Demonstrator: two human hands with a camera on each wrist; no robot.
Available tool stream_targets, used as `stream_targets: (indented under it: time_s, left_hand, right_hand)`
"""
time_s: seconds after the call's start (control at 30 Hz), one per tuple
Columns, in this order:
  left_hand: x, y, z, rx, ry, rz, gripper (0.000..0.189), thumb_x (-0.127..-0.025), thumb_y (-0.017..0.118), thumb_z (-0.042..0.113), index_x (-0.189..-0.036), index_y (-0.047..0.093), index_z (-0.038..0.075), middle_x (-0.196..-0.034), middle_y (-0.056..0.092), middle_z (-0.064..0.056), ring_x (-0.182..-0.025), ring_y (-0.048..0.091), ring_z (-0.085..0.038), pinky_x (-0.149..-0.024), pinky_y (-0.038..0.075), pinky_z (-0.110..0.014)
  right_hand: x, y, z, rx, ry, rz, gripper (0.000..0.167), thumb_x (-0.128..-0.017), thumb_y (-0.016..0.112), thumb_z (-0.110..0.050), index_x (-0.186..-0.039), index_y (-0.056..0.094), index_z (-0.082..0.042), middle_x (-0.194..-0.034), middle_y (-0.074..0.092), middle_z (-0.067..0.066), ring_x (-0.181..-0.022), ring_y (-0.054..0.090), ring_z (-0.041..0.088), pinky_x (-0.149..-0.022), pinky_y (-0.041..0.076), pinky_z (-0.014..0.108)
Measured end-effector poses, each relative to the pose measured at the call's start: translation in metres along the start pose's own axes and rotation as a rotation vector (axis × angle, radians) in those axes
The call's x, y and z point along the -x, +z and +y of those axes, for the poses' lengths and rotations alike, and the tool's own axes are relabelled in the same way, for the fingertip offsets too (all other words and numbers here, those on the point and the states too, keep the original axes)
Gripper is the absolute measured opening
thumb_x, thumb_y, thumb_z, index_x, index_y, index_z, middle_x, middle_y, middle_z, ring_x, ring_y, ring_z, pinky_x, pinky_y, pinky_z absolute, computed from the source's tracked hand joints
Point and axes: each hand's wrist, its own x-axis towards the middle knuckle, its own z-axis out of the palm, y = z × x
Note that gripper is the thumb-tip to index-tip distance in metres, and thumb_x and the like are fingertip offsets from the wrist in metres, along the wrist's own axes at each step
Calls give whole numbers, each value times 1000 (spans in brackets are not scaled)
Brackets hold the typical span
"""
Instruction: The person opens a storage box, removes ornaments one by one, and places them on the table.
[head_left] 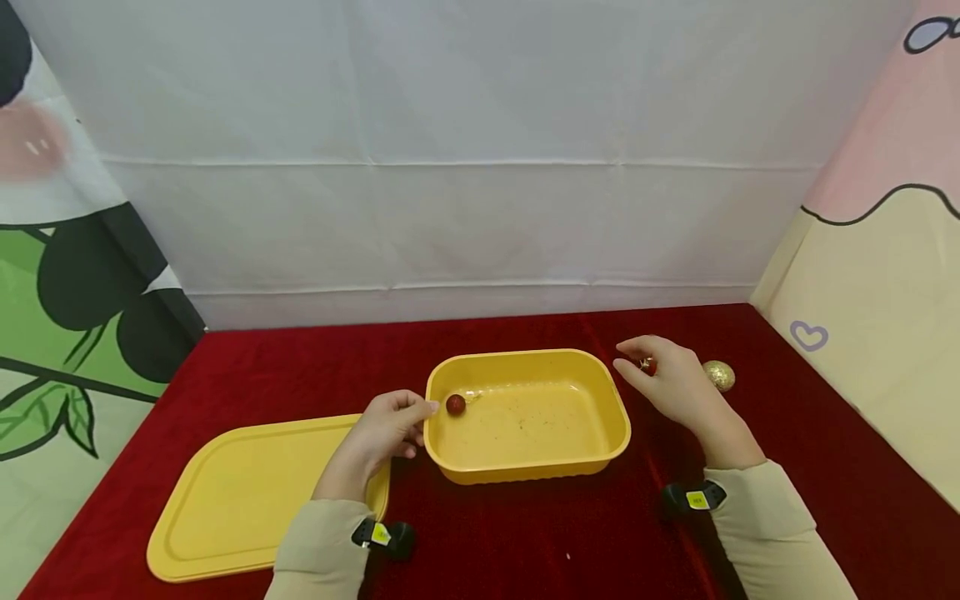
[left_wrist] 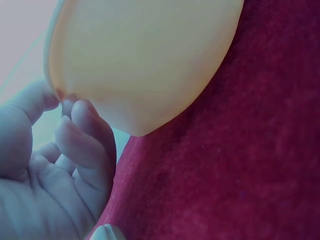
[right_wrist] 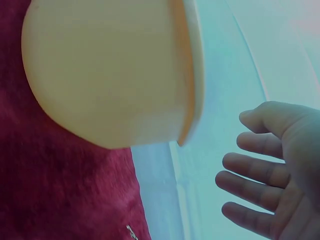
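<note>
A yellow plastic box (head_left: 525,450) without its lid stands on the red cloth, a small dark red ball (head_left: 455,405) inside at its left end. My left hand (head_left: 390,425) pinches the box's left rim between thumb and fingers; the left wrist view shows the fingertips at the rim. Off the box's right end is my right hand (head_left: 667,379), its fingers apart and holding nothing in the right wrist view. A small red, shiny ornament (head_left: 647,366) shows in the head view between its thumb and fingers, partly hidden. Just right of that hand lies a gold glittery ball (head_left: 718,376).
The flat yellow lid (head_left: 247,492) lies at the left, partly under my left forearm. Red velvety cloth (head_left: 495,542) covers the table. A pale fabric wall (head_left: 480,208) rises behind it, with printed cloth panels (head_left: 885,333) at the sides.
</note>
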Motion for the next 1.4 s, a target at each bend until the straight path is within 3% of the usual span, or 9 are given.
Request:
stream_targets:
  time_s: [0.2, 0.7, 1.2, 1.4]
  left_hand:
    - [0, 2, 0, 5, -12, 4, 24, -89, 64, 26, -93, 58, 4, -66, 57, -2, -56, 53, -13, -49, 45, -22]
    - [3, 1, 0, 3, -18, 18, 25, -89, 64, 26, -95, 58, 3, -67, 55, -2, -57, 53, -13, -49, 45, -22]
    - [0, 3, 1, -7, -21, 17, 24, -89, 63, 25, -95, 58, 2, -66, 57, -3, -56, 53, -13, -49, 45, -22]
    - [1, 2, 0, 5, -18, 15, 22, -89, 64, 24, -92, 58, 3, -64, 55, -2, -55, 52, -13, -48, 45, -22]
  right_hand:
    - [-2, 9, -8, -17, -16, -28, 29, -92, 62, -21, -115, 64, -4, -108, 67, 14, -97, 62, 30, -86, 52, 48]
    - [-11, 30, -43, -43, -147, -69, 30, -90, 63, -20, -116, 64, -4, -114, 66, 13, -107, 61, 30, -91, 49, 48]
    - [-16, 54, -85, -40, -270, -98, 31, -88, 65, -24, -112, 65, -4, -110, 67, 10, -101, 63, 25, -89, 51, 42]
    - [-17, 64, -100, -41, -267, -136, 31, -88, 65, -25, -111, 65, -3, -109, 67, 12, -101, 64, 26, -89, 51, 41]
